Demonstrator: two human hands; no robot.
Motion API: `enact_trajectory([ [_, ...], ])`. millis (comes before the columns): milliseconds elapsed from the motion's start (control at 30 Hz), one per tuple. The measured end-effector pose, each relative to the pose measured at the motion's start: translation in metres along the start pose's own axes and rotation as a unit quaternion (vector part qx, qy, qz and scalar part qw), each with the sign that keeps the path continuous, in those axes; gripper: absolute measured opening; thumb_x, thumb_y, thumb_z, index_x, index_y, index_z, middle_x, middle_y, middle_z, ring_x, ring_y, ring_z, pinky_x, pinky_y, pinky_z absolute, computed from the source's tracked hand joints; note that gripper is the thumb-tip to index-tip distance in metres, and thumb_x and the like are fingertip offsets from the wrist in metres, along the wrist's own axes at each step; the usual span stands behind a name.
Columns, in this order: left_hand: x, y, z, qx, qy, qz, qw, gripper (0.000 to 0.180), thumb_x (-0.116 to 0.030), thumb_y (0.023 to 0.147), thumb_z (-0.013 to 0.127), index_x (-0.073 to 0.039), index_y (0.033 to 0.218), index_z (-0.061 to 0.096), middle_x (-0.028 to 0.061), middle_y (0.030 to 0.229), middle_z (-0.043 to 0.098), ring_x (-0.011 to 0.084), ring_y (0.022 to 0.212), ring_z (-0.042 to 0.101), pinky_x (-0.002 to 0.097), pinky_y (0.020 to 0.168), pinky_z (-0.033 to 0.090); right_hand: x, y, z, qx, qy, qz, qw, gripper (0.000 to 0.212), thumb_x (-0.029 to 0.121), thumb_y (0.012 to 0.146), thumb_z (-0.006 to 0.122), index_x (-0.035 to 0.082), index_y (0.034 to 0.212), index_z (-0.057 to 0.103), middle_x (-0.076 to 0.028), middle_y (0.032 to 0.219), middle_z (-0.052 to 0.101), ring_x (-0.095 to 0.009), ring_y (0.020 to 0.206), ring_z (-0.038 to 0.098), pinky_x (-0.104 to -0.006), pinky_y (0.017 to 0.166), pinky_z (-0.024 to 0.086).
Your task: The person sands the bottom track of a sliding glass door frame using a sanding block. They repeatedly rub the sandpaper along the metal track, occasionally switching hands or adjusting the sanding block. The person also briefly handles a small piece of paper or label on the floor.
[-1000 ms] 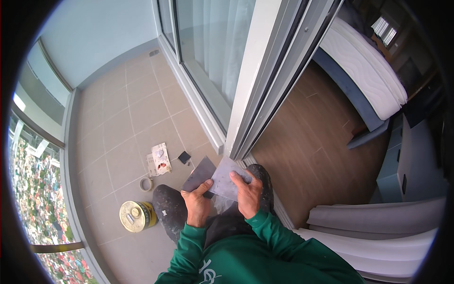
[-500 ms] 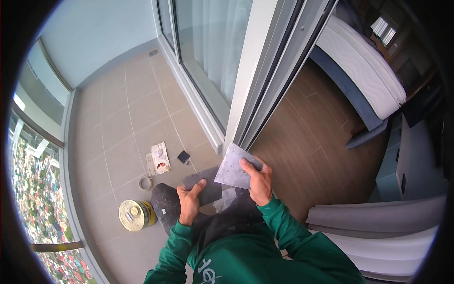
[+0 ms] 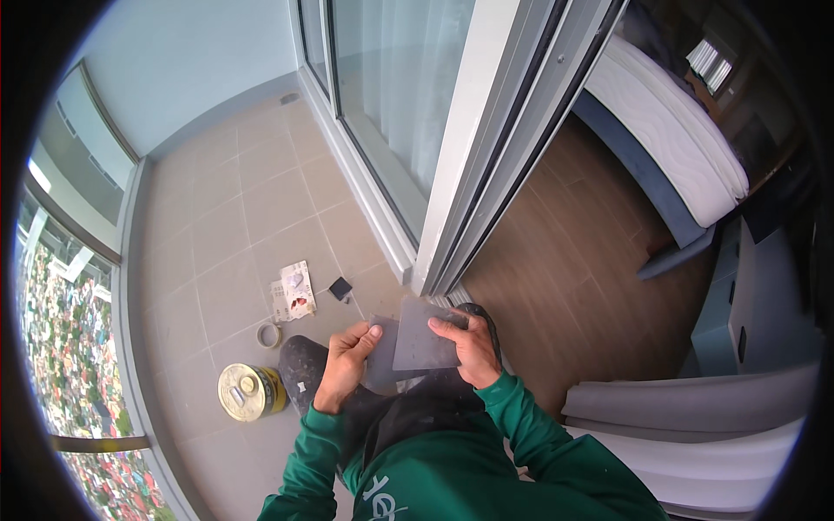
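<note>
My left hand (image 3: 346, 363) is closed on a dark grey, thin rectangular sheet (image 3: 380, 352), thumb on top. In my right hand (image 3: 476, 349) is a second flat grey sheet (image 3: 420, 340), pinched between the thumb on its upper face and the fingers beneath. Both sheets are held over my lap, and the right one overlaps the edge of the left one. Whether they are sandpaper or stiff spreader plates I cannot tell. My knees show on either side of them.
Left of my knee stands a round yellow-and-black bucket (image 3: 250, 392) with a lid, near a tape roll (image 3: 268, 335). Beyond lie stained cardboard (image 3: 297, 291) and a small black square (image 3: 340, 288). A sliding door frame (image 3: 473, 156) rises ahead; a mattress (image 3: 665, 126) is inside at right.
The right sheet has come down toward my lap and turned, and now lies over the left sheet's edge. My left hand has shifted slightly, tilting its sheet more upright.
</note>
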State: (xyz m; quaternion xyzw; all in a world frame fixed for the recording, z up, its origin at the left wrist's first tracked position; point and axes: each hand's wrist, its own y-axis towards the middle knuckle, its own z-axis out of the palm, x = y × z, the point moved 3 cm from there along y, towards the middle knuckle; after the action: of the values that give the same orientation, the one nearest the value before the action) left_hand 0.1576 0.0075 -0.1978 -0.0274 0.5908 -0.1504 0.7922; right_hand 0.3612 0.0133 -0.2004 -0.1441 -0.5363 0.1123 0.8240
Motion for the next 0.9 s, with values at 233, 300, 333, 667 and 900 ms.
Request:
enact_trajectory([
  [233,0.010,0.005,0.003,-0.049,0.129,0.091,0.986,0.031,-0.024,0.104,0.053,0.004,0.111,0.065,-0.0032,0.081,0.060,0.0059,0.074,0.048,0.0235,0.066,0.042,0.004,-0.007,-0.003,-0.018,-0.011,-0.086,0.996,0.018,0.012,0.087,0.072,0.000,0.100,0.072,-0.003,0.089,0.069,-0.009,0.082,0.062,-0.0252,0.075,0.048],
  [300,0.010,0.004,0.010,-0.036,0.176,0.094,0.979,0.028,-0.023,0.103,0.054,0.003,0.102,0.062,0.0013,0.073,0.058,0.0078,0.070,0.047,0.0269,0.063,0.042,0.001,-0.008,0.005,-0.021,-0.074,-0.070,0.995,0.018,0.013,0.087,0.073,-0.001,0.098,0.072,-0.003,0.087,0.069,-0.008,0.079,0.060,-0.0252,0.073,0.047],
  [333,0.010,0.003,0.013,-0.030,0.199,0.095,0.975,0.027,-0.023,0.103,0.054,0.003,0.098,0.060,0.0035,0.069,0.057,0.0087,0.067,0.046,0.0286,0.061,0.041,0.001,-0.008,0.008,-0.022,-0.106,-0.062,0.992,0.019,0.013,0.086,0.073,-0.001,0.098,0.072,-0.003,0.086,0.069,-0.007,0.078,0.059,-0.0251,0.073,0.047],
  [667,-0.004,-0.005,0.026,0.068,0.391,0.124,0.910,0.019,-0.016,0.100,0.054,0.003,0.098,0.053,0.0282,0.076,0.056,0.0483,0.069,0.050,0.0460,0.062,0.043,0.018,-0.006,0.005,0.000,-0.190,-0.163,0.968,0.018,0.015,0.085,0.073,-0.002,0.089,0.072,0.001,0.072,0.064,-0.006,0.067,0.053,-0.0252,0.063,0.044],
  [900,0.004,0.002,0.017,0.148,0.390,0.103,0.903,0.020,-0.014,0.101,0.053,0.004,0.105,0.059,0.0218,0.079,0.064,0.0371,0.074,0.061,0.0422,0.068,0.046,0.021,0.006,-0.007,0.060,-0.283,-0.167,0.943,0.020,0.016,0.087,0.072,-0.003,0.092,0.071,-0.002,0.076,0.067,-0.008,0.069,0.056,-0.0259,0.065,0.046],
])
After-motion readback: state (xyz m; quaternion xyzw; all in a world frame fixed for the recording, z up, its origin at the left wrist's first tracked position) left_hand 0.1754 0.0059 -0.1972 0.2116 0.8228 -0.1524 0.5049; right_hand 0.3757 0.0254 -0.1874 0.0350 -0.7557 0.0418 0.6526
